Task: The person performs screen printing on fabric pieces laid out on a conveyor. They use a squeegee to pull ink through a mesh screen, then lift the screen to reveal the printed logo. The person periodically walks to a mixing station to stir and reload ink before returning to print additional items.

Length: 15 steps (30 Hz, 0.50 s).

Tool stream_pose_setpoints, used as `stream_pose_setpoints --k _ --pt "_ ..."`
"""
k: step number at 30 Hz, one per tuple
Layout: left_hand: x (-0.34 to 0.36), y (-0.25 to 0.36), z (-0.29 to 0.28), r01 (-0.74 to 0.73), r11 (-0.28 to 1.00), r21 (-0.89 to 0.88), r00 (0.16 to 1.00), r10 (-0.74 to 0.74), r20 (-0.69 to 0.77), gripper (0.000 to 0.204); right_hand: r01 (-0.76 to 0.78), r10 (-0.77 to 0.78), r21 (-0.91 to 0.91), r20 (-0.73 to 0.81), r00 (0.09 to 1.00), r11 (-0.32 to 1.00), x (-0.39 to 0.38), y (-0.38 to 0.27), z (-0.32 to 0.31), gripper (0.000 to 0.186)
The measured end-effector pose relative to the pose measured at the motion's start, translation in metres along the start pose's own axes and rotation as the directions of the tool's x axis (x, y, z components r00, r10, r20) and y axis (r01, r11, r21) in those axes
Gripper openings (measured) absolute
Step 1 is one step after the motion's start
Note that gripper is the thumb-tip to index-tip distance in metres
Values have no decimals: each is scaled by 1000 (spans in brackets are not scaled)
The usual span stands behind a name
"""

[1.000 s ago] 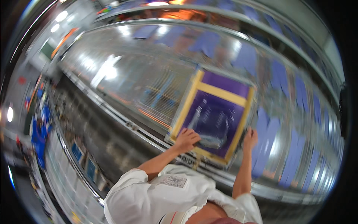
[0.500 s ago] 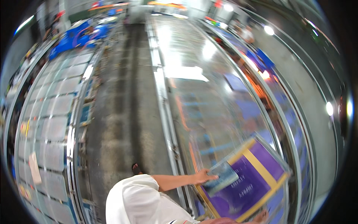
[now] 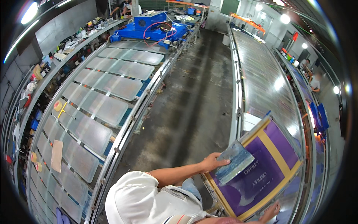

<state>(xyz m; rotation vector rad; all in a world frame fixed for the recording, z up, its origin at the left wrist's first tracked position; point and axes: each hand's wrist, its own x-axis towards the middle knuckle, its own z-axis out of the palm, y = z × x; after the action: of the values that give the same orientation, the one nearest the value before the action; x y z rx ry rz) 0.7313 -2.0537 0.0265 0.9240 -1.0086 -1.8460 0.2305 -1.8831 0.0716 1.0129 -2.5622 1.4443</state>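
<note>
A screen printing frame (image 3: 287,171) with a purple mesh and yellow tape borders lies slantwise before me, over the right-hand table's rail. Whether it rests there or is held up, I cannot tell. My left hand (image 3: 213,162) grips a flat blue-grey squeegee (image 3: 235,164), thumb on top, above the frame's left part. Dark wet ink pools on the mesh beside and below the squeegee. At the frame's near right edge is my right hand (image 3: 271,212), its fingers bent against that edge and partly hidden.
A long table (image 3: 95,125) with several glassy panels runs along the left, carrying tape rolls (image 3: 57,106), a tan strip (image 3: 57,156) and a blue machine (image 3: 151,27) at its far end. A concrete aisle (image 3: 186,89) divides it from the right-hand table (image 3: 261,69). People stand far off.
My view has swung left, so the aisle and both tables sit farther right, and the picture is sharper. Both hands stay at the frame, the left still holding the squeegee.
</note>
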Motion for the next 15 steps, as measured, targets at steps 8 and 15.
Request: stream_pose_setpoints --k 8,15 --pt "161 125 -184 -141 989 52 949 150 -279 51 -110 -27 367 350 936 924 73 -254 341 21" --pt "285 217 -307 -185 963 -198 861 62 -505 39 -9 -213 379 539 815 925 140 -467 573 19"
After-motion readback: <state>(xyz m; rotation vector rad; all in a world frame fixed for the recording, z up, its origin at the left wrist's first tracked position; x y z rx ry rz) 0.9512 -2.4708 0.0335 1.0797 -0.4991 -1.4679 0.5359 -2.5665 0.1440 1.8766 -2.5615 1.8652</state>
